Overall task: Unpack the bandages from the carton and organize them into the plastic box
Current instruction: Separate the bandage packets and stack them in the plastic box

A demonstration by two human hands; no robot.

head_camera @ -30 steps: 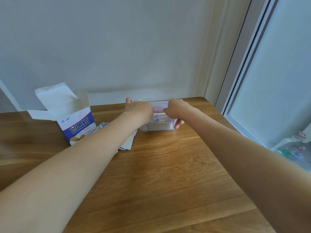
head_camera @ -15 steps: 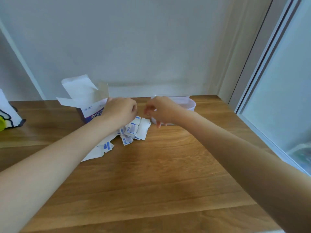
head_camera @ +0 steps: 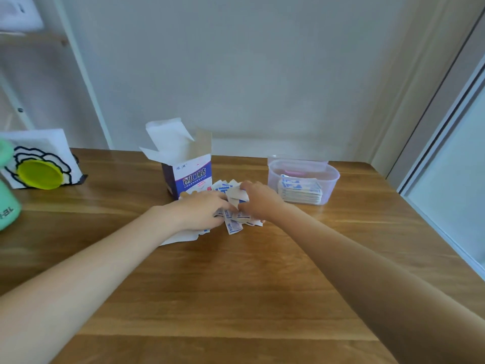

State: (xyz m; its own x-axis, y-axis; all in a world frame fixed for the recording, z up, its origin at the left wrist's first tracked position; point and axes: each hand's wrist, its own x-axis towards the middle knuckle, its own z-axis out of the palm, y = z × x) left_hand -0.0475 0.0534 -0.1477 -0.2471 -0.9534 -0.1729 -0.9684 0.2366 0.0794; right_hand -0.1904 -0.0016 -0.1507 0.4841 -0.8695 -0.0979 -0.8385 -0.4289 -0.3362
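The fingers of the left hand (head_camera: pixel 203 210) curl down into the loose bandages (head_camera: pixel 233 219) scattered on the wooden table (head_camera: pixel 236 285), their tips buried among the white-and-blue wrappers, so the hand grasps part of the pile. The right hand (head_camera: pixel 258 203) meets it from the other side, fingers bent and pinching a few wrappers between thumb and fingertips; one pale wrapper stands up between the two hands. How many pieces either hand holds cannot be told (the knuckles hide the fingertips). More bandages fan out under and around both hands, one blue-printed strip sticking out toward the camera, and a white sheet of paper (head_camera: pixel 181 236) shows from beneath the left wrist.

Just behind the left hand stands the carton (head_camera: pixel 190 177), upright, its white top flaps open and spread, blue and white print facing forward. To the right of the hands, near but apart from them, sits the plastic box (head_camera: pixel 330 185), clear and rounded, lid off, with a neat stack of bandages (head_camera: pixel 300 191) already lying flat inside it.

Both bare forearms stretch in from the lower corners. At the far left of the table stands a white holder with a black outline drawing (head_camera: pixel 44 153), a yellow-green disc (head_camera: pixel 39 174) in front of it, and a mint-green container (head_camera: pixel 8 206) cut off by the frame edge. A pale wall rises behind the table, and a sliding door frame (head_camera: pixel 446 122) runs down the right side.
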